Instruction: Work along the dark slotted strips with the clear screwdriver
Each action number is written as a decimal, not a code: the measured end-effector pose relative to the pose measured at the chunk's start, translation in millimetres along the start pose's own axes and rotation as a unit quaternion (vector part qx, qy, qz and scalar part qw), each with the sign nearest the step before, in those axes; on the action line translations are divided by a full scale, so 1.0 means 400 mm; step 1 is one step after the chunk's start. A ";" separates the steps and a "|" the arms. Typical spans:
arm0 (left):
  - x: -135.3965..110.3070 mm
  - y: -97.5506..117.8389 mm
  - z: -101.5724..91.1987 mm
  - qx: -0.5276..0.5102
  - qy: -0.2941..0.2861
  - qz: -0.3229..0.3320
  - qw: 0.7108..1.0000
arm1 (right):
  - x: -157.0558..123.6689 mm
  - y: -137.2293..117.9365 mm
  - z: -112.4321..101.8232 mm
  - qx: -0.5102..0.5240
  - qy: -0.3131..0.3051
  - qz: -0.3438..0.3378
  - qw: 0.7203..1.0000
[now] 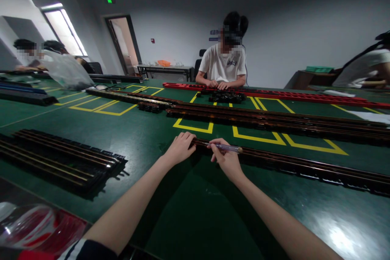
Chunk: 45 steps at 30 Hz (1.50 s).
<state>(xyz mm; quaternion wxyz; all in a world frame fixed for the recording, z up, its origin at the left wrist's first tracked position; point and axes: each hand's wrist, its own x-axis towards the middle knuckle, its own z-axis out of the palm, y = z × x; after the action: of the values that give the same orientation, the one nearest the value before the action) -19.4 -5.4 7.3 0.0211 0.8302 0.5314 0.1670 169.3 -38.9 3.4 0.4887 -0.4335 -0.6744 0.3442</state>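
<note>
**Two hands at the near end of a long rail on a green surface**

The green surface [195,211] fills the view and carries yellow floor-style markings [258,138] at 12 o'clock from the hands. A long rail [304,166], dark with copper-coloured strips, lies on the surface; it runs from the hands out toward 3 o'clock and off the right edge. Beyond it, at 1 o'clock, a bundle of similar rails [274,120] lies roughly parallel to it and well apart from it. Farther still lies a red rail [274,94]. At 9 o'clock a shorter stack of rails [61,162] lies apart from the hands. A co-worker in a white T-shirt [224,65] sits at 12 o'clock on the far side, with both hands on the red rail.

The left hand [179,148] is curled over the near end of the long rail, fingers closed on it. The right hand [227,160], just beside it at 3 o'clock, pinches a clear-barrelled pen [228,147]. The pen lies along the top of the rail and points toward 3 o'clock.
</note>
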 end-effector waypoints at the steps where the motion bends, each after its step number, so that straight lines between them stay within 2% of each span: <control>1: 0.000 0.000 0.000 0.001 -0.001 0.000 1.000 | 0.000 -0.001 0.000 -0.001 -0.001 0.000 1.000; 45: 0.002 0.000 0.001 0.025 0.003 0.008 1.000 | 0.002 0.014 0.005 0.008 0.000 0.009 1.000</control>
<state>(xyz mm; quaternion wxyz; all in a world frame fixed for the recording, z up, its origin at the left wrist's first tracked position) -19.0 -4.7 7.0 -0.0025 0.8341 0.5290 0.1566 168.7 -36.2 -1.8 0.4891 -0.4358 -0.6677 0.3536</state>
